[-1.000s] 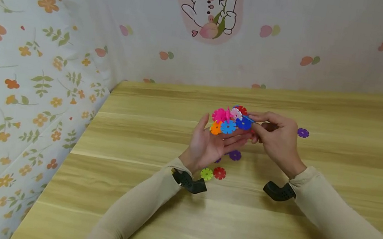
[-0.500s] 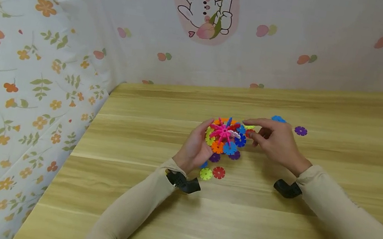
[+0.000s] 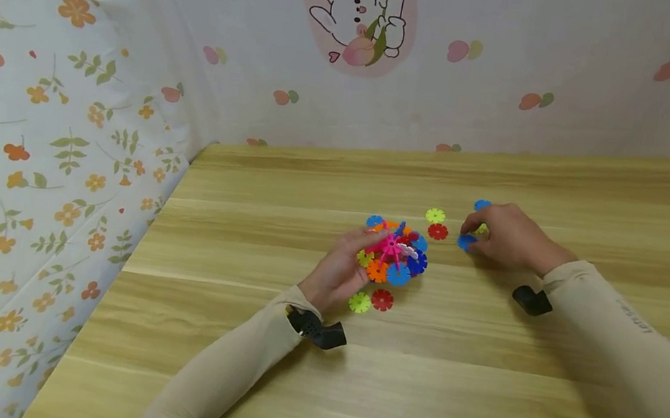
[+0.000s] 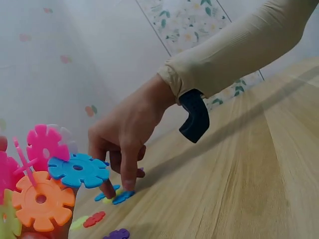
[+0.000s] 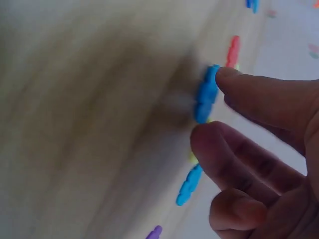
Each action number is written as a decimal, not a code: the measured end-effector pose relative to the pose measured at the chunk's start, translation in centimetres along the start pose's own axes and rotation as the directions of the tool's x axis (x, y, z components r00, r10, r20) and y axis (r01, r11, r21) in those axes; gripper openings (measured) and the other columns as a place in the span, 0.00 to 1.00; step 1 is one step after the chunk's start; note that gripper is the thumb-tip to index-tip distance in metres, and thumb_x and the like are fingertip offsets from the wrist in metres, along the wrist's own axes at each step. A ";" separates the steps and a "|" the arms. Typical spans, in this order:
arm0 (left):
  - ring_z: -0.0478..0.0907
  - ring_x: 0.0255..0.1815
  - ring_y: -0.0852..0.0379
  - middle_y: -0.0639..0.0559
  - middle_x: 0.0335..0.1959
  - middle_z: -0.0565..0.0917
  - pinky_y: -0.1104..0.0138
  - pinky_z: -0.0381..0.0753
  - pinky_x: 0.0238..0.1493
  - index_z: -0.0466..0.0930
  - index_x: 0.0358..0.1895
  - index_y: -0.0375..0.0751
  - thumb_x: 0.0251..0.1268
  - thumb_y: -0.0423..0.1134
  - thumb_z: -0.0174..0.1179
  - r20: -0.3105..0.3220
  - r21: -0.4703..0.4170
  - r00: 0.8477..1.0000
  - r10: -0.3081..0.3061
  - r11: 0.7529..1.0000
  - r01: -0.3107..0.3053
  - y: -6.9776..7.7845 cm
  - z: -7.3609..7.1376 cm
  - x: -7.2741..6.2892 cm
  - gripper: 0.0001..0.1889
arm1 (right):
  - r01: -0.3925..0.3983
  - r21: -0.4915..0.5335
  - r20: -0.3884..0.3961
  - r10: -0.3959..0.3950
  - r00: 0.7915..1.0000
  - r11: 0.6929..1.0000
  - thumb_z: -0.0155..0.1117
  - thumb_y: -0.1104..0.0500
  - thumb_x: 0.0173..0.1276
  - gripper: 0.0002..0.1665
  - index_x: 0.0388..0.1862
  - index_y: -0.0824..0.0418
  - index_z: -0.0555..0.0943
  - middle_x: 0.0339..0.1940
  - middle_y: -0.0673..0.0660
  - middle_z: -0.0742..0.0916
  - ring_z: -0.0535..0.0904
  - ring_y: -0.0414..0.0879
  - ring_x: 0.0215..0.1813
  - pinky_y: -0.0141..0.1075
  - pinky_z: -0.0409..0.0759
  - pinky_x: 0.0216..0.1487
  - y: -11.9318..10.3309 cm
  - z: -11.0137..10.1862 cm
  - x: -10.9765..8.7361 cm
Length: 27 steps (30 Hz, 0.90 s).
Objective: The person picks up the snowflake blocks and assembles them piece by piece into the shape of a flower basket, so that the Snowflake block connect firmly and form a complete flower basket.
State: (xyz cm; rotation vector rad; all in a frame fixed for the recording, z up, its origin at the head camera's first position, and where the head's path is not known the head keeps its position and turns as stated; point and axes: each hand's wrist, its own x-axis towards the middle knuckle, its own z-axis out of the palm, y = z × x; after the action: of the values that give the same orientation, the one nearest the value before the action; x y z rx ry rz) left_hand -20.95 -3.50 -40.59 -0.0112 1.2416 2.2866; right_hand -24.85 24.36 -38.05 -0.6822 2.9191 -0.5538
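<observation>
My left hand (image 3: 335, 270) holds a round cluster of interlocking plastic snowflake discs (image 3: 391, 245) in pink, orange, blue, white, red and yellow-green, a little above the table. In the left wrist view its orange disc (image 4: 44, 200) and light blue disc (image 4: 79, 170) show up close. To the right, my right hand (image 3: 509, 236) reaches down to the table. Its thumb and fingertips pinch the edges of a blue snowflake disc (image 3: 466, 242). In the right wrist view that blue disc (image 5: 207, 94) lies between thumb and fingers.
Loose snowflake discs lie about: a yellow-green disc (image 3: 435, 215) and a red disc (image 3: 438, 231) between the hands, another light blue disc (image 3: 482, 205) behind the right hand. Closer in are a lime disc (image 3: 359, 303) and a second red disc (image 3: 383, 300). Fabric (image 3: 239, 21) hangs behind the table (image 3: 409, 408).
My right hand has left the cluster and moved right, down to a blue disc on the table. My left hand has lowered and turned the cluster, now gripping it with the thumb over it.
</observation>
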 end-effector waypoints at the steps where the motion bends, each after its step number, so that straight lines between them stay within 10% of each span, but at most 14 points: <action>1: 0.74 0.44 0.64 0.61 0.41 0.75 0.74 0.70 0.44 0.70 0.38 0.51 0.79 0.38 0.49 0.010 0.005 1.000 0.000 1.000 0.000 -0.1 0.0 -0.1 0.06 | 0.006 -0.019 -0.003 -0.006 1.000 1.000 0.75 0.63 0.59 0.08 0.39 0.61 0.89 0.39 0.58 0.91 0.86 0.62 0.49 0.56 0.83 0.52 0.1 0.2 0.1; 6: 0.80 0.38 0.66 0.60 0.40 0.77 0.76 0.80 0.38 0.70 0.42 0.50 0.76 0.38 0.52 0.003 0.013 1.000 -0.010 1.000 0.010 -0.1 0.1 -0.2 0.01 | 0.071 -0.070 -0.038 -0.074 0.997 0.995 0.76 0.63 0.58 0.06 0.36 0.61 0.90 0.35 0.57 0.91 0.87 0.58 0.42 0.54 0.85 0.48 0.3 0.8 0.2; 12: 0.82 0.44 0.64 0.57 0.47 0.77 0.72 0.85 0.46 0.60 0.73 0.45 0.73 0.37 0.53 0.020 0.120 1.000 -0.023 0.993 0.020 0.1 0.2 -0.5 0.27 | 0.123 -0.078 -0.081 -0.129 0.988 0.989 0.77 0.65 0.56 0.04 0.32 0.61 0.90 0.32 0.54 0.88 0.81 0.48 0.35 0.45 0.83 0.40 0.4 1.3 -0.2; 18: 0.85 0.37 0.63 0.58 0.39 0.83 0.70 0.87 0.40 0.74 0.47 0.50 0.75 0.37 0.51 0.108 0.100 0.994 -0.018 0.995 0.007 0.5 0.4 -0.4 0.05 | 0.167 -0.100 -0.107 -0.178 0.978 0.981 0.78 0.65 0.54 0.04 0.29 0.61 0.89 0.38 0.58 0.88 0.85 0.52 0.39 0.49 0.85 0.44 0.6 1.3 -0.2; 27: 0.85 0.34 0.63 0.57 0.37 0.85 0.72 0.87 0.40 0.79 0.39 0.46 0.77 0.35 0.50 0.153 0.060 0.988 -0.005 0.998 -0.004 0.5 0.6 -0.2 0.08 | 0.123 -0.035 -0.061 -0.125 0.990 0.992 0.76 0.69 0.55 0.11 0.38 0.63 0.87 0.37 0.59 0.89 0.83 0.52 0.40 0.50 0.85 0.45 0.5 1.4 0.3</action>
State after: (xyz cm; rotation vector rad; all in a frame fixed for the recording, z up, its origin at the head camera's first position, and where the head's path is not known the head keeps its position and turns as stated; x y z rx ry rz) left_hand -20.85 -3.33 -39.84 0.1822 1.2298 2.2032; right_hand -25.03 24.14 -39.57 -0.8708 2.9649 -0.5523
